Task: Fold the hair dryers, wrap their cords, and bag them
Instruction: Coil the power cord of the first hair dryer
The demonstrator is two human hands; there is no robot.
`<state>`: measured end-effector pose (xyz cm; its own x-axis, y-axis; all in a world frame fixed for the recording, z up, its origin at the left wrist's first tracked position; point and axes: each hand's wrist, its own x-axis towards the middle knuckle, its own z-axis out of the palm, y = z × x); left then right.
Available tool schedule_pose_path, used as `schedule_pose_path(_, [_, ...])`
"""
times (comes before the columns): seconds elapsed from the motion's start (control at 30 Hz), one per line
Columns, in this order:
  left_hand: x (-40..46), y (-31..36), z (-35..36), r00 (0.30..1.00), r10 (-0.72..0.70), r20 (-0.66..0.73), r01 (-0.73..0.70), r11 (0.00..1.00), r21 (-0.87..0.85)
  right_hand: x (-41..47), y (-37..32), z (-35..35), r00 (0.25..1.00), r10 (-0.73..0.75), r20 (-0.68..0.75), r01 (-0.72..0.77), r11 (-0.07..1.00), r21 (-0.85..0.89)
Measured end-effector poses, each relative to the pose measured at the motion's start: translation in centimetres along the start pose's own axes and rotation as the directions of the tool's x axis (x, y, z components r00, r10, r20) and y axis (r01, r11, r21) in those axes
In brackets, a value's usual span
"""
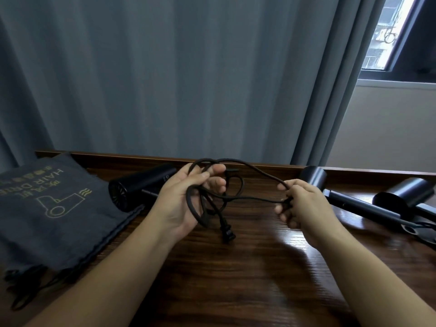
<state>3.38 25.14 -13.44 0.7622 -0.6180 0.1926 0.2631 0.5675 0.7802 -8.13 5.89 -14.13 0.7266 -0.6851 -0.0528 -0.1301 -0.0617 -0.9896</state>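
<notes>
A black hair dryer (pixel 139 185) lies on the dark wooden table (pixel 247 267), behind my left hand. Its black cord (pixel 250 171) is looped over my left hand (pixel 186 197), whose fingers curl round several coils. The plug (pixel 227 232) dangles below that hand, just above the tabletop. My right hand (pixel 299 204) pinches a stretch of the same cord, pulled taut between both hands. A stack of dark grey drawstring bags (pixel 54 215) printed "HAIR DRIER" lies at the left.
Two more black hair dryers (pixel 342 197) (pixel 405 199) lie at the right with handles extended and cords trailing off the right edge. Grey curtains hang behind the table; a window shows at the top right.
</notes>
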Motion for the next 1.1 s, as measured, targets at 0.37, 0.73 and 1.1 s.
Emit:
schedule_pose_path(0.37, [-0.8,-1.3,-0.2,0.899,-0.319,0.301,0.201,0.91,0.364,-0.6,1.1,0.3,0.655,-0.646,0.392,0.745,0.64,-0.188])
schedule_pose_path(0.73, [-0.6,-0.3,-0.4,0.916,-0.349,0.2,0.31,0.929,0.201,1.4,0.4,-1.6,0.826,-0.525,-0.204,0.383,0.789,-0.48])
schedule_pose_path(1.1, [0.0,-0.9,-1.1,0.866,-0.366,0.342,0.252,0.908,0.334,0.7,0.7,-1.1,0.656,-0.72,0.227,0.708,0.481,-0.517])
